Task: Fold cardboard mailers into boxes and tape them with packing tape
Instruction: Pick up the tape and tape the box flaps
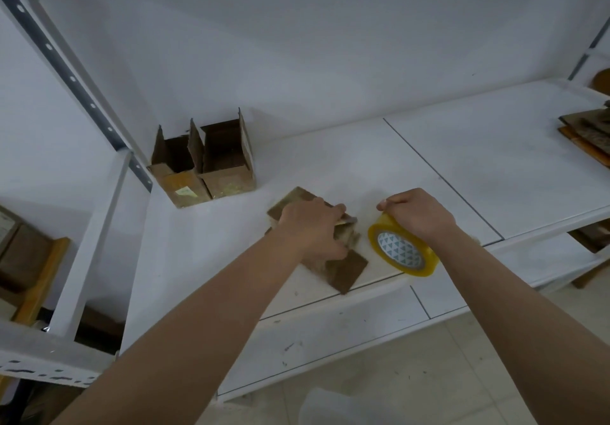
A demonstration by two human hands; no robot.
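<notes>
I stand in front of a white shelf board (pixel 462 147) backed by a plain white wall (pixel 297 45). A thin dark seam (pixel 442 178) runs diagonally across the board and divides it into two panels. At my left, a white upright post (pixel 95 226) meets a grey perforated metal rail (pixel 62 61) that slants up along the wall. Below and left of the post sits a wooden crate edge (pixel 43 276), orange-brown in colour. The shelf's front face (pixel 330 335) carries dark scuff marks. Beneath the shelf lies a pale tiled floor (pixel 445 375).
</notes>
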